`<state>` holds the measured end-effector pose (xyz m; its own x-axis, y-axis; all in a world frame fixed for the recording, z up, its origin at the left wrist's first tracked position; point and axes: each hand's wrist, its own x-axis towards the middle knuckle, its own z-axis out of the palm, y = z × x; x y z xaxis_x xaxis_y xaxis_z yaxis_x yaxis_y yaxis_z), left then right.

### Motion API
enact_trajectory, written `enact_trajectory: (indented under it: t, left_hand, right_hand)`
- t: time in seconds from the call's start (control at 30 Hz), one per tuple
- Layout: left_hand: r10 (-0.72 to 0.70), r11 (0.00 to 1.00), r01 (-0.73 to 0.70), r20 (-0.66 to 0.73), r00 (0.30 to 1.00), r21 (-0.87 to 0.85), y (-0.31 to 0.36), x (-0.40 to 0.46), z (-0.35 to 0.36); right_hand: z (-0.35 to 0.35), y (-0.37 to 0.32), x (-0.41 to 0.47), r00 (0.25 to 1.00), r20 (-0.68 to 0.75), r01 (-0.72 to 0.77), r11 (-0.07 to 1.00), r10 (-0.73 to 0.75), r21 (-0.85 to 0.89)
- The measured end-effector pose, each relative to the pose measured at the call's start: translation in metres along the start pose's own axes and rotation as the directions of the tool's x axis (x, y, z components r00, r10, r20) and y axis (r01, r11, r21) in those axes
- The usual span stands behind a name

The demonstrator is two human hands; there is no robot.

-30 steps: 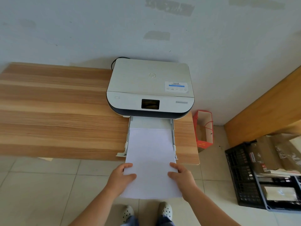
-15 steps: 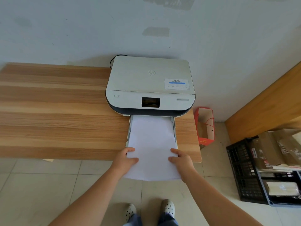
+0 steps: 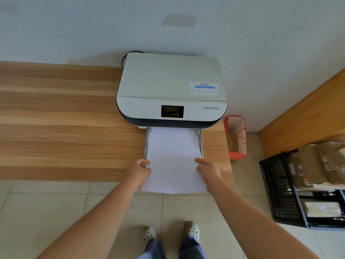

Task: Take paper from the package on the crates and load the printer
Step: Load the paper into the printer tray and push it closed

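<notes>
With both hands pinching the near half of the white sheet stack (image 3: 174, 161), the load is mid-insert: the far end sits inside the grey pull-out input tray (image 3: 146, 144) under the white flatbed printer with dark base (image 3: 171, 90), while the near end overhangs the edge of the striped wooden desk (image 3: 65, 128). Left hand (image 3: 138, 171) grips the stack's left edge, right hand (image 3: 208, 170) the right edge, thumbs on top, fingers closed on the paper. To do it well, I'd say: keep the stack flat and square between the tray's side guides, push evenly from both sides so it doesn't skew, stop when the far edge seats, don't buckle the middle. Then the tray likely needs sliding in. Source package sits in the black plastic crates (image 3: 276, 187) on the floor, far right.
</notes>
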<state>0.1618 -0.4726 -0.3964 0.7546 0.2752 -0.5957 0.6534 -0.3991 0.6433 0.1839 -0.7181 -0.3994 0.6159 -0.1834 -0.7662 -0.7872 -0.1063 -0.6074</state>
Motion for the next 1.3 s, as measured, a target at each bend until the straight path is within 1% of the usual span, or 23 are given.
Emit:
enact_trajectory:
  t: [0.27, 0.43, 0.53, 0.63, 0.67, 0.73, 0.8, 0.87, 0.9, 0.93, 0.97, 1.0, 1.07, 1.1, 1.13, 1.2, 1.3]
  left_hand:
    - [0.078, 0.997, -0.078, -0.023, 0.997, -0.013, 0.018, 0.025, -0.003]
    - [0.066, 0.997, -0.063, -0.068, 0.996, 0.042, 0.034, 0.044, -0.006]
    - [0.057, 0.997, -0.053, -0.063, 0.996, 0.06, 0.041, 0.052, -0.005]
    - [0.068, 0.996, -0.064, -0.063, 0.996, 0.064, 0.043, 0.056, -0.004]
    - [0.076, 0.994, -0.071, -0.066, 0.995, 0.079, 0.043, 0.056, -0.004]
    - [0.109, 0.986, -0.097, -0.077, 0.991, 0.137, 0.044, 0.055, -0.005]
    - [0.187, 0.962, -0.164, -0.089, 0.978, 0.217, 0.043, 0.053, -0.006]
    - [0.291, 0.917, -0.262, -0.058, 0.955, 0.301, 0.04, 0.051, -0.011]
    - [0.355, 0.877, -0.329, -0.011, 0.935, 0.349, 0.037, 0.05, -0.014]
    - [0.425, 0.817, -0.411, 0.061, 0.903, 0.403, 0.035, 0.048, -0.017]
    - [0.484, 0.736, -0.497, 0.157, 0.861, 0.46, 0.032, 0.047, -0.02]
    - [0.512, 0.642, -0.57, 0.266, 0.816, 0.512, 0.03, 0.046, -0.022]
    - [0.478, 0.452, -0.66, 0.462, 0.747, 0.6, 0.028, 0.044, -0.021]
    - [0.447, 0.375, -0.682, 0.523, 0.726, 0.627, 0.028, 0.044, -0.018]
    - [0.42, 0.319, -0.693, 0.559, 0.715, 0.646, 0.029, 0.044, -0.015]
    - [0.386, 0.251, -0.7, 0.594, 0.706, 0.668, 0.032, 0.042, -0.008]
    - [0.333, 0.207, -0.688, 0.611, 0.718, 0.696, 0.035, 0.04, -0.002]
  right_hand:
    - [0.006, -0.032, 0.019, 0.999, -0.027, 0.04, 0.999, -0.041, -0.02]
    - [0.012, -0.046, 0.029, 0.988, -0.007, 0.15, 0.983, -0.152, -0.105]
    - [0.014, -0.053, 0.034, 0.988, -0.01, 0.15, 0.983, -0.152, -0.108]
    - [0.013, -0.058, 0.034, 0.996, -0.022, 0.089, 0.991, -0.092, -0.099]
    - [0.012, -0.06, 0.033, 0.996, -0.019, 0.079, 0.989, -0.082, -0.123]
    - [0.009, -0.062, 0.028, 0.991, -0.003, 0.124, 0.953, -0.13, -0.277]
    - [0.004, -0.061, 0.023, 0.97, -0.001, 0.217, 0.864, -0.244, -0.453]
    - [-0.005, -0.058, 0.019, 0.919, -0.017, 0.312, 0.753, -0.394, -0.579]
    - [-0.009, -0.056, 0.018, 0.882, -0.008, 0.359, 0.684, -0.471, -0.635]
    - [-0.014, -0.054, 0.017, 0.846, 0.037, 0.403, 0.593, -0.532, -0.697]
    - [-0.017, -0.052, 0.016, 0.82, 0.128, 0.446, 0.482, -0.558, -0.754]
    - [-0.017, -0.051, 0.016, 0.798, 0.249, 0.494, 0.361, -0.548, -0.791]
    - [-0.013, -0.048, 0.016, 0.748, 0.475, 0.581, 0.112, -0.464, -0.806]
    - [-0.01, -0.046, 0.017, 0.72, 0.549, 0.61, 0.01, -0.425, -0.793]
    - [-0.007, -0.045, 0.019, 0.694, 0.597, 0.628, -0.066, -0.402, -0.775]
    - [-0.004, -0.041, 0.024, 0.665, 0.643, 0.642, -0.15, -0.38, -0.752]
    - [-0.002, -0.035, 0.028, 0.655, 0.663, 0.637, -0.206, -0.363, -0.742]
